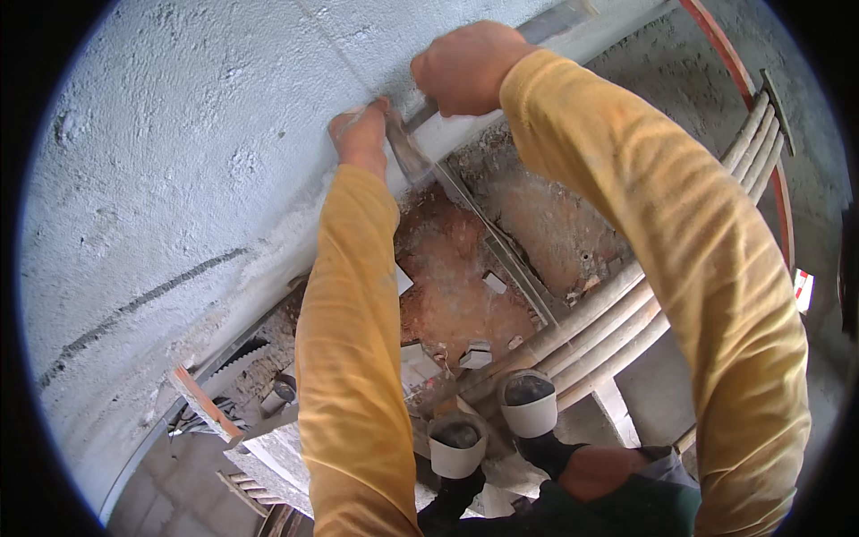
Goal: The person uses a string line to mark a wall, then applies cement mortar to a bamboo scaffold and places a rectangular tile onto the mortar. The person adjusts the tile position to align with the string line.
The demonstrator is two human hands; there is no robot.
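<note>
My right hand (463, 70) is closed in a fist at the white wall (197, 116), near its lower edge, over a long grey metal strip (550, 22); what it grips is hidden under the fingers. My left hand (358, 132) is just left and below it, fingers closed at a blurred, flat grey piece (409, 154) that angles downward; its exact shape cannot be made out. Both yellow-sleeved arms reach up from the lower edge.
My shoes (528, 407) stand on a platform of wooden poles (591, 327). Below lie reddish rubble (447, 286), broken white pieces (420, 367) and long strips (519, 273). A red upright (716, 31) curves at the right; boards (201, 398) sit lower left.
</note>
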